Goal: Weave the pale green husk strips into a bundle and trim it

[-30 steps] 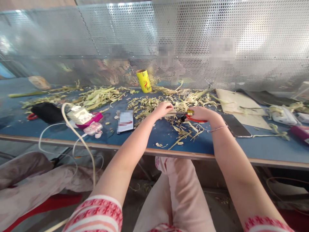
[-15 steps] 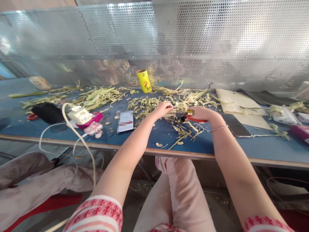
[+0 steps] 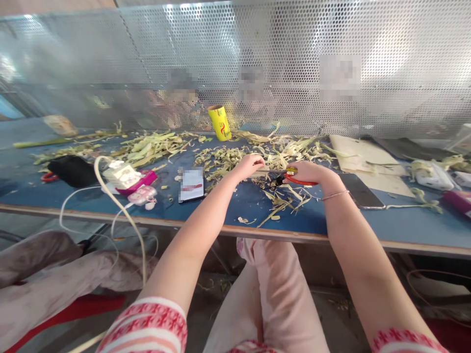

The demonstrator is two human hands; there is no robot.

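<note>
My right hand [image 3: 308, 171] is closed round a pair of scissors with red handles [image 3: 300, 181]. Their blades point left, toward my left hand [image 3: 247, 167]. That hand is closed too, fingers curled and pressed together over the plant scraps; what it grips is too small to make out. Around both hands lies a heap of pale green and yellowish dried plant strips [image 3: 285, 147], with loose pieces strewn toward the table's front edge. Just under the scissors sits a small black object [image 3: 275, 183], its kind unclear.
A lit phone [image 3: 192, 185] lies left, a dark phone [image 3: 362, 191] right. Behind stand a yellow tube [image 3: 220, 123] and a perforated metal panel [image 3: 294, 59]. At left are a power strip [image 3: 123, 174] with cables and a black pouch [image 3: 73, 170]. Cardboard [image 3: 368, 159] lies right. Another person's legs [image 3: 55, 279] show lower left.
Almost nothing differs. My left fingers have shifted very slightly, and the scissors stay in my right hand at the same place.
</note>
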